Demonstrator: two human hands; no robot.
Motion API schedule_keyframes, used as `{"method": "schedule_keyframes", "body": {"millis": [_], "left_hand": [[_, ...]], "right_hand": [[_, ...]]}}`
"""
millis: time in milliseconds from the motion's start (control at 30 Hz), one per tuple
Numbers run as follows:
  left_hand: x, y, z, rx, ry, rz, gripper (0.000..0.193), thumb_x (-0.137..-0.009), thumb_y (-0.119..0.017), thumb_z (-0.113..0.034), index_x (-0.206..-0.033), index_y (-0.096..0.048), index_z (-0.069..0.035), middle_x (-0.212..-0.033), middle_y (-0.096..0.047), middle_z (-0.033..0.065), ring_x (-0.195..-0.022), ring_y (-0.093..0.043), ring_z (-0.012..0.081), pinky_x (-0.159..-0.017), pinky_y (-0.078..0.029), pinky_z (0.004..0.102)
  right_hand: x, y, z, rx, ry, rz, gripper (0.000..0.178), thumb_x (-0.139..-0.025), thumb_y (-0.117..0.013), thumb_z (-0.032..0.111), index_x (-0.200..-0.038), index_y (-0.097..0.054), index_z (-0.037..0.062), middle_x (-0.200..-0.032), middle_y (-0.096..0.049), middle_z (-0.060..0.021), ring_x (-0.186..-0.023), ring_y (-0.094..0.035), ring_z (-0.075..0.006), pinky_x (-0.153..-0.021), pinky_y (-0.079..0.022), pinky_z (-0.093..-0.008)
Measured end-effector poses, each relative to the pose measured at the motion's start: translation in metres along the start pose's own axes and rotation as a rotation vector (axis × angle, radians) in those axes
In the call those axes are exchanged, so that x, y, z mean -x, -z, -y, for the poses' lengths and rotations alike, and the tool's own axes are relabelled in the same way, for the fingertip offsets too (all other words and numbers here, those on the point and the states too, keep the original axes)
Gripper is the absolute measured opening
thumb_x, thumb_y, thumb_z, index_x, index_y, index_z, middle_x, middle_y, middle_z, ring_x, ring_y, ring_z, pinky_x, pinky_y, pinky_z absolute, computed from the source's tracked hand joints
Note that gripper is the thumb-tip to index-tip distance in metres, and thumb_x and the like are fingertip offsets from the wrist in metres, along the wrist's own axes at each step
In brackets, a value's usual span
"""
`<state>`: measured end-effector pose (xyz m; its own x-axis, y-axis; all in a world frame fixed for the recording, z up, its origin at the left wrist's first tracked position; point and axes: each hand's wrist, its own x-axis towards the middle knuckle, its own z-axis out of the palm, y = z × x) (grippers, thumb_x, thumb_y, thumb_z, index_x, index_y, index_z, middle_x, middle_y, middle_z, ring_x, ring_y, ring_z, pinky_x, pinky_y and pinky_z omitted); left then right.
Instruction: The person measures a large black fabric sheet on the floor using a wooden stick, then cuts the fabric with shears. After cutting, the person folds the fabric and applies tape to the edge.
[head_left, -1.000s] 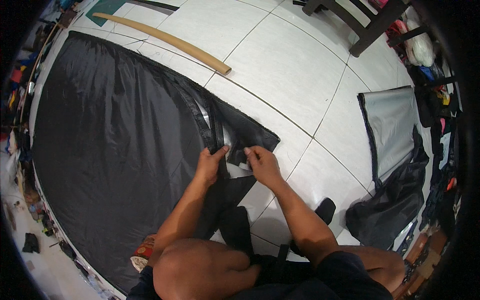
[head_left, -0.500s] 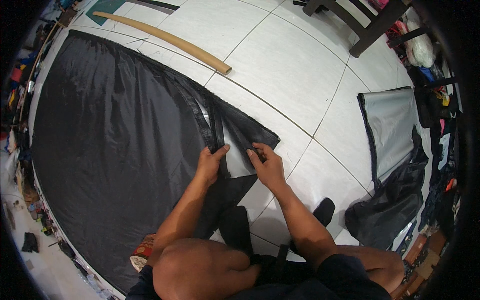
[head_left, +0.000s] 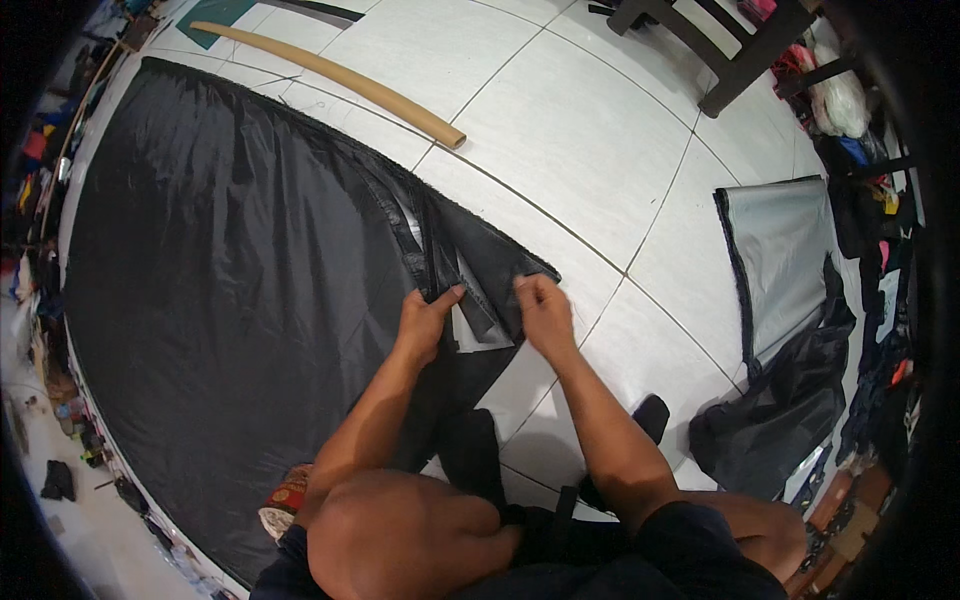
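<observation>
A large sheet of black fabric (head_left: 240, 260) with a silvery underside is spread over the floor to the left and in front of me. My left hand (head_left: 426, 322) pinches a folded black edge at the sheet's right part, thumb on top. My right hand (head_left: 546, 312), a little blurred at the fingertips, is closed at the fabric's right corner flap. Between both hands a dark strip (head_left: 478, 308) lies slantwise over a patch of silvery underside (head_left: 480, 335).
Beyond the fabric lies a long tan tube (head_left: 360, 88) on white tiles (head_left: 570, 120). A folded silver-and-black fabric piece (head_left: 785, 260) is at the right. Dark furniture legs (head_left: 735, 70) stand at the far right. A red-labelled round object (head_left: 288, 495) sits beside my knee.
My right hand has moved slightly up and right, its fingers drawing together. The flap has shifted, and the dark strip now covers part of the silvery patch. My left hand stays nearly in place.
</observation>
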<state>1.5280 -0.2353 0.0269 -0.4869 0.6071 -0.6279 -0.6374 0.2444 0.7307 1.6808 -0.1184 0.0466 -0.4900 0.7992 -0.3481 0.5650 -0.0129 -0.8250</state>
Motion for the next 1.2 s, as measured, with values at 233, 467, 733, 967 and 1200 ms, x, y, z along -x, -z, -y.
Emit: {"method": "schedule_keyframes", "body": {"millis": [233,467,733,967,1200], "left_hand": [[0.002,-0.001,-0.002,-0.004,0.009,0.001,0.015,-0.088,-0.072,-0.010,-0.102,-0.068,-0.004,-0.093,-0.070,0.0049,-0.080,-0.065,0.0166,-0.074,-0.053,0.0326],[0.007,-0.003,-0.008,-0.012,0.003,0.034,0.016,-0.089,-0.072,-0.014,-0.101,-0.067,-0.005,-0.092,-0.069,0.0057,-0.079,-0.065,0.0166,-0.071,-0.053,0.0333],[0.006,-0.002,-0.005,-0.008,0.092,-0.027,0.021,-0.090,-0.073,-0.020,-0.102,-0.064,-0.006,-0.089,-0.066,0.0037,-0.076,-0.062,0.0161,-0.070,-0.052,0.0350],[0.005,0.005,-0.004,0.054,0.116,-0.004,0.018,-0.090,-0.072,-0.020,-0.099,-0.064,-0.007,-0.087,-0.066,0.0030,-0.075,-0.062,0.0152,-0.069,-0.052,0.0329],[0.007,0.003,-0.007,0.033,0.080,0.044,0.012,-0.090,-0.072,-0.014,-0.097,-0.066,-0.007,-0.087,-0.068,0.0021,-0.075,-0.064,0.0137,-0.069,-0.053,0.0311]], "right_hand": [[0.011,0.017,-0.004,0.093,0.195,-0.366,0.036,-0.095,-0.066,0.036,-0.103,-0.065,0.0014,-0.092,-0.067,-0.0154,-0.080,-0.066,-0.0256,-0.071,-0.051,-0.0373],[0.040,-0.024,0.019,0.178,0.249,0.008,0.031,-0.090,-0.071,0.029,-0.100,-0.065,0.0001,-0.095,-0.064,-0.0167,-0.092,-0.065,-0.0349,-0.077,-0.051,-0.0430],[0.003,0.010,-0.046,0.016,0.087,-0.308,0.023,-0.095,-0.066,0.019,-0.108,-0.066,-0.0003,-0.095,-0.066,-0.0132,-0.077,-0.062,-0.0224,-0.072,-0.051,-0.0346],[0.020,-0.010,0.001,0.234,0.486,-0.204,0.017,-0.089,-0.072,0.020,-0.096,-0.067,0.0056,-0.092,-0.067,-0.0090,-0.077,-0.063,-0.0220,-0.069,-0.049,-0.0361],[0.020,-0.030,-0.001,0.096,0.311,0.072,0.025,-0.091,-0.068,0.029,-0.088,-0.069,0.0039,-0.085,-0.068,-0.0131,-0.082,-0.065,-0.0309,-0.073,-0.050,-0.0409]]}}
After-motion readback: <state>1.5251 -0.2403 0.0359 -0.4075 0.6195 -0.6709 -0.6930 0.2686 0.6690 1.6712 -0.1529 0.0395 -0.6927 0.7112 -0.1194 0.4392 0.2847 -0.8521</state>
